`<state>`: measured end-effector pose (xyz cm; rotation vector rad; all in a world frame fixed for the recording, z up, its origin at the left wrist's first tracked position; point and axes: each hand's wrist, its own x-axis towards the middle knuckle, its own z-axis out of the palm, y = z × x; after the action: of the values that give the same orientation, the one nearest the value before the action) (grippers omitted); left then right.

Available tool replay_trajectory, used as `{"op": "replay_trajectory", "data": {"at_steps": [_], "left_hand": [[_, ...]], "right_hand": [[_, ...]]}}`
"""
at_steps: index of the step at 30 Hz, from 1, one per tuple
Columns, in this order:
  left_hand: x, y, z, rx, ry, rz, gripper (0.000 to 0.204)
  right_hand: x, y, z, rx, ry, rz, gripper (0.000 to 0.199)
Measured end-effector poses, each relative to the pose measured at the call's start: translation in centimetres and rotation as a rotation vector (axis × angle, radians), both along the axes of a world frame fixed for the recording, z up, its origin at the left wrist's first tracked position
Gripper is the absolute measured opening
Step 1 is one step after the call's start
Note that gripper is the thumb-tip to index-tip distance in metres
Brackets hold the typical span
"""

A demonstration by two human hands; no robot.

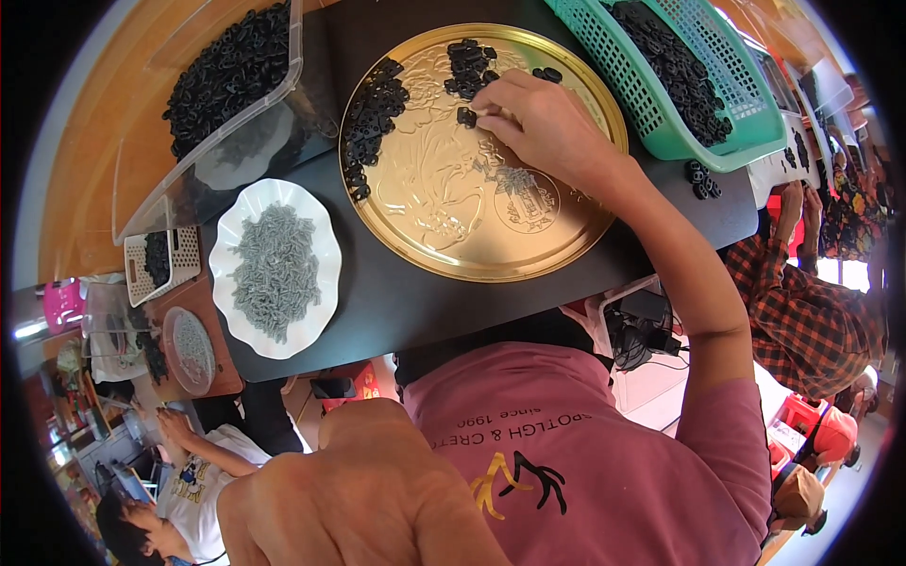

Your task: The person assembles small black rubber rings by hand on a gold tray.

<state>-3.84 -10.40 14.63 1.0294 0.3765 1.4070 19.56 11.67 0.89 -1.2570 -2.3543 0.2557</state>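
Over the round gold tray, my right hand has its thumb and forefinger closed at a small black plastic piece. Groups of similar black pieces lie along the tray's left side, and more black pieces sit at its far side, just beyond my fingers. My left hand is large and close at the bottom, its fingers curled; what they hold, if anything, is hidden. A white scalloped plate with a heap of grey, screw-like pieces stands left of the tray.
A clear bin of black pieces stands at the far left, a green basket of them at the far right. Loose black pieces lie below the basket. Co-workers sit to the left and right.
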Motion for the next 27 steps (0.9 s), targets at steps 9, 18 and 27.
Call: {"op": "replay_trajectory", "data": {"at_steps": [9,18,27], "left_hand": [[5.8,9.6,-3.0,0.485,-0.625,-0.412,0.045],[2.9,10.9,-10.5,0.150,-0.158,-0.078,0.059],[2.3,11.6,-13.3,-0.008,-0.050,0.037,0.049]], "right_hand": [[-0.8,1.1,-0.7,-0.019,-0.017,-0.003,0.019],[-0.6,1.0,0.5,-0.145,-0.020,-0.015,0.017],[-1.1,0.7,0.7,-0.147,0.058,-0.009,0.020]]}}
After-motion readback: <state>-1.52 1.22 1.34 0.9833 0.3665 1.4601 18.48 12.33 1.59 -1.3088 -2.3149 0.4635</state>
